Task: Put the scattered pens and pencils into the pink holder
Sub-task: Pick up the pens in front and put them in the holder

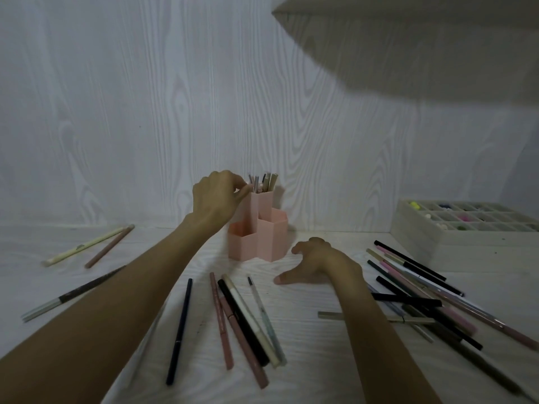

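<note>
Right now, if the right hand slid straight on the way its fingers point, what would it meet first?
The right hand points away and left, toward the pink holder. Its lower front compartments look first in line; bare desk lies between, though depth is hard to judge.

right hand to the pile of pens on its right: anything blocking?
Nothing visible. The right hand rests open on the bare table, and the pen pile lies directly beside its wrist with no object between. The pink holder stands behind the hand, off that path.
</note>
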Available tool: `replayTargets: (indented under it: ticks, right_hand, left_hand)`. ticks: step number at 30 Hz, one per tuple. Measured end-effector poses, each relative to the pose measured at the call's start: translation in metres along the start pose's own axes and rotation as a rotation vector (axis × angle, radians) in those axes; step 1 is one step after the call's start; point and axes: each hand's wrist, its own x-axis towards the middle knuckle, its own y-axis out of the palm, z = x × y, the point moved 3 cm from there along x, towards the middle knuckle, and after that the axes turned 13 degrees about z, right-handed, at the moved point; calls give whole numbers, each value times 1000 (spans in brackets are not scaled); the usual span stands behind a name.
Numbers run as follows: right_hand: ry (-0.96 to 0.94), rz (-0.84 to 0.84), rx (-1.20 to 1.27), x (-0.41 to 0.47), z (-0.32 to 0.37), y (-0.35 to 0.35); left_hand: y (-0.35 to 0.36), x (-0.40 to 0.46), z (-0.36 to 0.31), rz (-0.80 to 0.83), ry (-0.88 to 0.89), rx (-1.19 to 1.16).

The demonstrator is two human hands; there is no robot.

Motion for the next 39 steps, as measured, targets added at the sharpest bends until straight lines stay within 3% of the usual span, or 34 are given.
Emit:
replayTargets:
  ticks: [4,13,16,20,23,27,30,33,36,39]
  right_hand:
    - [5,15,-4,0,1,-2]
    - [85,61,-76,1,7,-2]
    - [131,84,-132,-3,11,-4]
    - [159,126,-195,-16,17,-7]
    - [67,75,-131,-27,29,-14]
    - [-12,180,-31,-43,53,-7]
    - [-18,257,-116,-42,72,9]
    - [-11,273,-172,-39,85,22]
    - [5,240,-167,-36,90,28]
    - [22,208,-166,-35,91,30]
  left_hand:
    - [1,-1,3,62,1,-62]
    - [-20,-45,48,527,-127,-445]
    - [-20,-78,88,622,-254,-295]
    - [-28,-103,127,868,-450,-229]
    - [-32,-104,124,1025,-456,-211]
    - [-24,-103,100,1234,-421,-76]
    - [-13,-96,90,1197,-421,-72]
    - [-3,-90,92,1016,-419,-110]
    - [-4,-89,96,804,-377,58]
    - [-10,-86,92,712,-323,134]
